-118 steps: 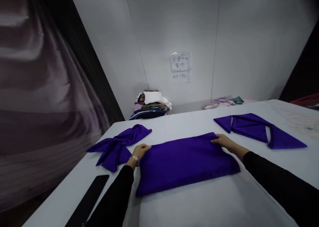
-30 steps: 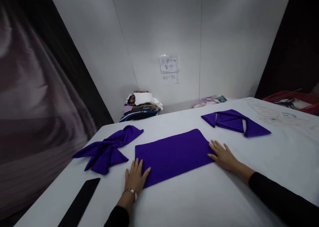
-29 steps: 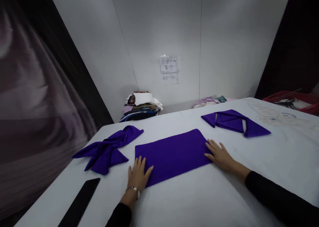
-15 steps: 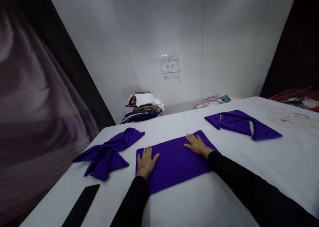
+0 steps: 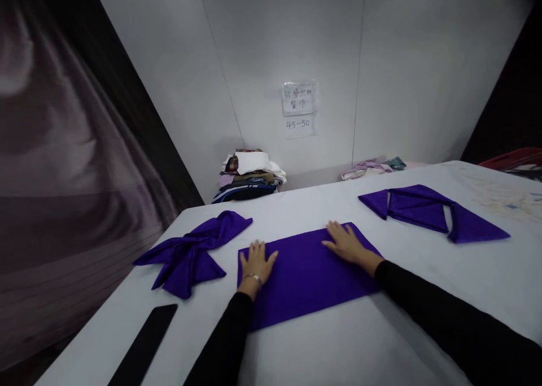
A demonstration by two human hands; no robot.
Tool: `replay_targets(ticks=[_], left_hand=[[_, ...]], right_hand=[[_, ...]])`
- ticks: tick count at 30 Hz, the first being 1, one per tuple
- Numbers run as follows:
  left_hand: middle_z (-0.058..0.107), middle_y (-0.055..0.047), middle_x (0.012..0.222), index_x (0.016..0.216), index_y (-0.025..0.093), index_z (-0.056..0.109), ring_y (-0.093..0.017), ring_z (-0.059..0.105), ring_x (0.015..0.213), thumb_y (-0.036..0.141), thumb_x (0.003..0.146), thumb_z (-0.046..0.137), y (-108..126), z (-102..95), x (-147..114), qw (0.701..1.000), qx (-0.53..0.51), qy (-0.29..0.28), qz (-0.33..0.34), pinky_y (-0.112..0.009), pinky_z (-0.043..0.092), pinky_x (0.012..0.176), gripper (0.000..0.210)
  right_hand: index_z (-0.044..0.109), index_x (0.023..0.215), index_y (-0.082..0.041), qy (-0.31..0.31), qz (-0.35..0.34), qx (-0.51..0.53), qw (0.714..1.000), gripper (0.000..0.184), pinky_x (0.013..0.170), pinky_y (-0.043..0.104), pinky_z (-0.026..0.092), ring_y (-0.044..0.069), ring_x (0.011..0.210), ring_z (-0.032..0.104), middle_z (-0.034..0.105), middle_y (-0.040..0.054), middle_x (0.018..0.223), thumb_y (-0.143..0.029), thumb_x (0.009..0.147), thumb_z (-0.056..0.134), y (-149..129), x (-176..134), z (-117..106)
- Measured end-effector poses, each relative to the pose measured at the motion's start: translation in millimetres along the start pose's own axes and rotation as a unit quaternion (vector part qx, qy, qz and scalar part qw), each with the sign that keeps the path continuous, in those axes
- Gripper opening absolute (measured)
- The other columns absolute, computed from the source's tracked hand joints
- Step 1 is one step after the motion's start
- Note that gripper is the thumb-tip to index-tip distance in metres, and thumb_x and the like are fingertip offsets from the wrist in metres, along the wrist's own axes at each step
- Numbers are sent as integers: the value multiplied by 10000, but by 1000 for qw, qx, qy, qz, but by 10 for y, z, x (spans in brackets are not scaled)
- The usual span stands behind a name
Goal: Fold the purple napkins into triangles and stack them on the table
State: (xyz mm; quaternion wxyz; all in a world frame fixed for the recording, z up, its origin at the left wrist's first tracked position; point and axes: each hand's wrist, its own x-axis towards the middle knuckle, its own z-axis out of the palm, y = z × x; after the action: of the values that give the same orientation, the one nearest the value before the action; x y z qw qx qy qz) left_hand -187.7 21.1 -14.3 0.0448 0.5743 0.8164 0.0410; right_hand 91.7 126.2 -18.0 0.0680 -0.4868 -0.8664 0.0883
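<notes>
A purple cloth napkin [image 5: 305,279] lies flat in a rectangle on the white table, its long sides running across in front of me. My left hand [image 5: 257,264], with a bracelet at the wrist, rests palm down near its left end, fingers spread. Toward the far right corner, my right hand [image 5: 344,242] also lies flat on the cloth with the fingers apart. Neither hand grips anything. To the left sits a purple cloth shaped like a bow [image 5: 192,250]. On the right lies another purple cloth folded into pointed ends [image 5: 423,208].
A long black flat object [image 5: 144,343] lies at the near left of the table [image 5: 322,358]. Behind the far edge is a stack of folded clothes [image 5: 249,177], with more cloth [image 5: 368,169] to its right. Handwritten paper signs [image 5: 299,98] hang on the wall.
The view has shifted slightly, so most things appear a little to the right. My right hand has moved slightly toward the napkin's far edge; both hands remain flat on the cloth.
</notes>
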Motion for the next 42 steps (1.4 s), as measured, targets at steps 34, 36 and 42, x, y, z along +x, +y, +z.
replay_targets(ticks=[34,36,42], left_hand=[[237,-93,1458,1374,146,285,-264,164,1347,541,854,248,-556,-29,-1011,1000,-2,9,20,-515,130,1075,654],[243,-81,1457,1365,159,300,-263,173,1344,502,866,263,-764,-80,-1008,999,20,11,-41,-511,152,1069,606],[220,-70,1466,1357,185,329,-275,152,1348,544,839,314,-260,-17,-1185,999,18,34,1,-498,120,1089,630]], right_hand=[[282,1391,-234,15,-25,-45,999,635,1043,548,166,272,1331,171,244,58,1449,-566,849,269,832,-1052,258],[334,1367,-257,19,14,-66,998,580,1028,569,179,280,1328,182,258,61,1444,-520,856,254,1168,-1141,228],[268,1397,-177,27,25,-32,999,693,1055,543,117,283,1337,135,198,90,1463,-582,835,253,615,-1271,113]])
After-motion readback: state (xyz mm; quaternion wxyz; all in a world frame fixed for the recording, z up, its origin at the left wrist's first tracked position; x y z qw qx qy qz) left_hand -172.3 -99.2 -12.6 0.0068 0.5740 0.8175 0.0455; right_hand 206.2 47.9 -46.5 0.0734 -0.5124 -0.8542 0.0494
